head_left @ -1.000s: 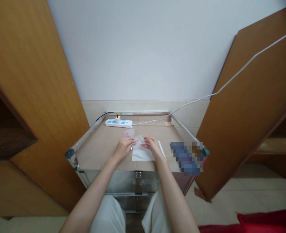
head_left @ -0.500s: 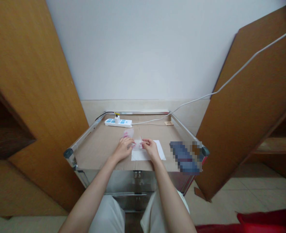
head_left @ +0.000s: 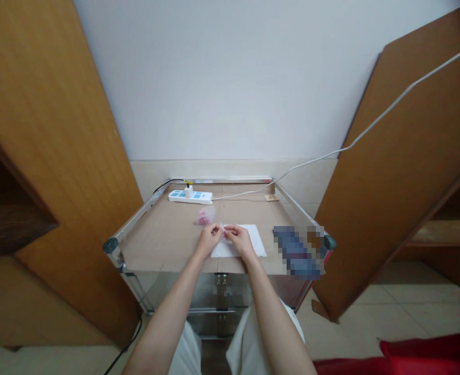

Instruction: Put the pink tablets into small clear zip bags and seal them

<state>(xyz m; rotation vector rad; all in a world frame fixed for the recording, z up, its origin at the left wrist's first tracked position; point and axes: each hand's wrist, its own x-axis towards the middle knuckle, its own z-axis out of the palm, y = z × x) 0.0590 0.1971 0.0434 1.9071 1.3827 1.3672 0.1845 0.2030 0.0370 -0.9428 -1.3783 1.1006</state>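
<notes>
My left hand (head_left: 208, 237) and my right hand (head_left: 238, 239) meet over a white sheet (head_left: 254, 240) on the cardboard-covered top of a metal cart (head_left: 163, 234). Both pinch a small clear bag with a pink-red strip (head_left: 224, 228) between their fingertips. The bag is too small to see what it contains. A second small clear bag with pink contents (head_left: 204, 217) lies just beyond my left hand.
A white power strip (head_left: 190, 196) with a plug sits at the cart's back edge, its white cable (head_left: 331, 153) running up right. A blurred blue object (head_left: 298, 250) lies at the cart's right. Wooden panels (head_left: 42, 135) lean on both sides. Red fabric (head_left: 409, 359) is bottom right.
My hands have drawn closer together, and the small clear bag is now pinched into a narrower shape between them. The view shifted slightly.
</notes>
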